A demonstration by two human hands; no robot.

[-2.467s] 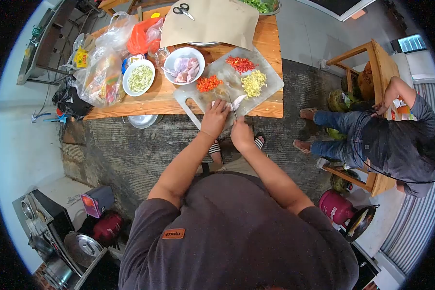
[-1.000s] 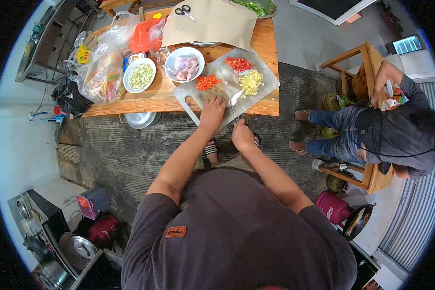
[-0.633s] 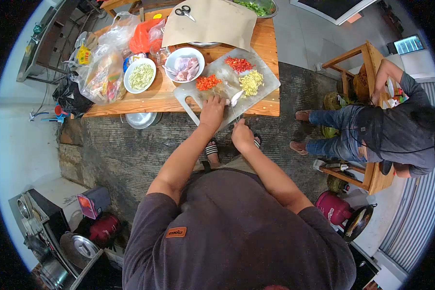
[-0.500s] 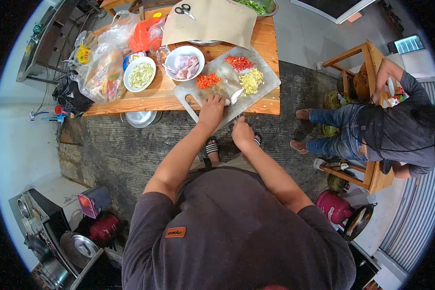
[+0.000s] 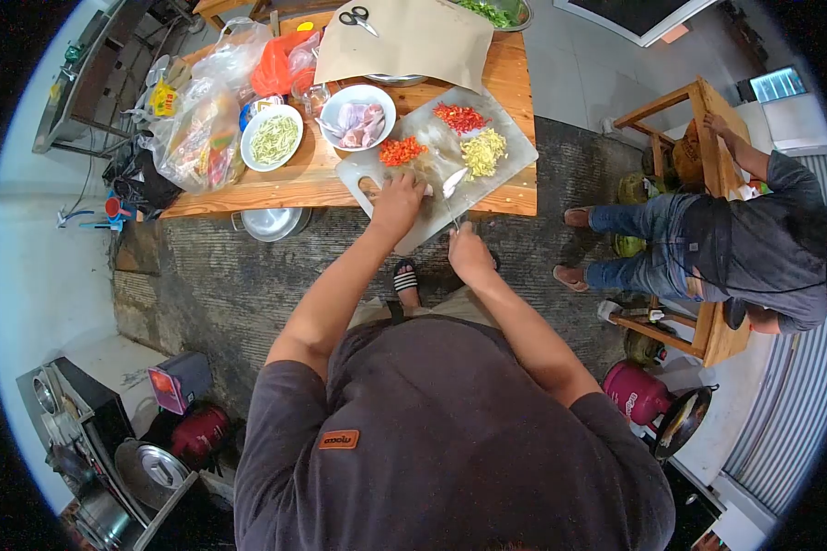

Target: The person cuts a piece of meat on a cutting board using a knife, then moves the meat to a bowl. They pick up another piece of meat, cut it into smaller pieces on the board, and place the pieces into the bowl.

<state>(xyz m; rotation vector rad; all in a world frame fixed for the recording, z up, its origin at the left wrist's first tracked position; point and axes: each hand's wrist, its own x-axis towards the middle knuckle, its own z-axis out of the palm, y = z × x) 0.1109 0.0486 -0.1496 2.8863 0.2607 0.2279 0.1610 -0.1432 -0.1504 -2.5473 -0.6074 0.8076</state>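
Observation:
My left hand (image 5: pixel 401 204) rests at the near edge of the grey cutting board (image 5: pixel 518 163), its fingers bent and closed on a small pale piece of food (image 5: pixel 427 190). In my right hand (image 5: pixel 470 253), just off the board's edge, is a knife (image 5: pixel 457 223); its thin blade points up toward the board. A longer white piece (image 5: pixel 453 183) lies right of my left fingertips. Farther up the board are piles of chopped orange-red pepper (image 5: pixel 402 151), chopped red chili (image 5: pixel 459 118) and chopped pale yellow pieces (image 5: pixel 483 151).
Left of the board stand a bowl of raw meat (image 5: pixel 357 122) and a bowl of pale green slivers (image 5: pixel 275 139). Plastic bags (image 5: pixel 198 138) crowd the wooden table's (image 5: pixel 515 92) left side. Scissors (image 5: pixel 358 18) lie on brown paper (image 5: pixel 423 46). Another person (image 5: pixel 753 239) stands at the right.
The view has shifted slightly, moving the table things a little right. My hands remain at the board's near edge. The other person's hand has moved up along their table.

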